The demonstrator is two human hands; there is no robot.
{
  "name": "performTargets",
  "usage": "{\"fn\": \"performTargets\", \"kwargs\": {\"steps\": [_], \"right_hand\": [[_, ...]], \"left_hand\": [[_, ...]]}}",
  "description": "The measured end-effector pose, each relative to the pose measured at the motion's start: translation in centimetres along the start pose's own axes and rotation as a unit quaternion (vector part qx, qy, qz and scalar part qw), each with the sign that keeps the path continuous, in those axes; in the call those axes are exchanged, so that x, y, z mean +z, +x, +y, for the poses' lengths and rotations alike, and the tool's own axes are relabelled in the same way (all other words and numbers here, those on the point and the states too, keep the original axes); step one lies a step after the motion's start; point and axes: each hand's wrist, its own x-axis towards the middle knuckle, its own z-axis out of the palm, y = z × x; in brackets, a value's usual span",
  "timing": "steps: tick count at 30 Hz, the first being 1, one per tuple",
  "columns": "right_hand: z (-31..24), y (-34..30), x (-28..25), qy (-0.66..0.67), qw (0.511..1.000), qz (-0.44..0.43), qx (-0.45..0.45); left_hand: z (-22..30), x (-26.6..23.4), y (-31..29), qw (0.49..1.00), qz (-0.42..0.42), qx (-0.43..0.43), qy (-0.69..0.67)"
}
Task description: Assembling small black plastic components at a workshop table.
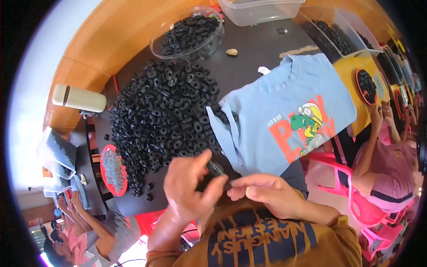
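Note:
My left hand (189,187) is closed around a small black plastic part (215,168), whose end shows between thumb and forefinger. Close beside it, my right hand (271,194) has thumb and fingers pinched together, its fingertips at the lower side of the left hand. Whatever those right fingertips grip is too small and hidden to make out. Just beyond my hands, a large heap of similar black plastic parts (164,111) covers the dark table (249,40). A light blue T-shirt (258,129) with a cartoon dinosaur print lies to the right of the heap.
A red dish (120,190) of small metal pieces sits at the heap's left. Farther off stand a clear bowl (154,50) of black parts, a clear plastic box (262,12) and a cream tumbler (84,99). Other people work at left and right, near a pink chair (369,209).

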Motion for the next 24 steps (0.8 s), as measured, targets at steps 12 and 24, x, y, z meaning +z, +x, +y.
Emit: {"fn": "performTargets", "kwargs": {"steps": [12, 24], "right_hand": [[0.0, -0.5, 0.2, -0.089, 0.995, -0.053, 0.004], [0.9, 1.4, 0.5, -0.179, 0.981, -0.062, 0.05]], "left_hand": [[-12.7, -1.7, 19.0, 0.969, -0.002, -0.23, -0.085], [-9.3, -9.5, -2.2, 0.931, 0.051, -0.36, -0.015]]}}
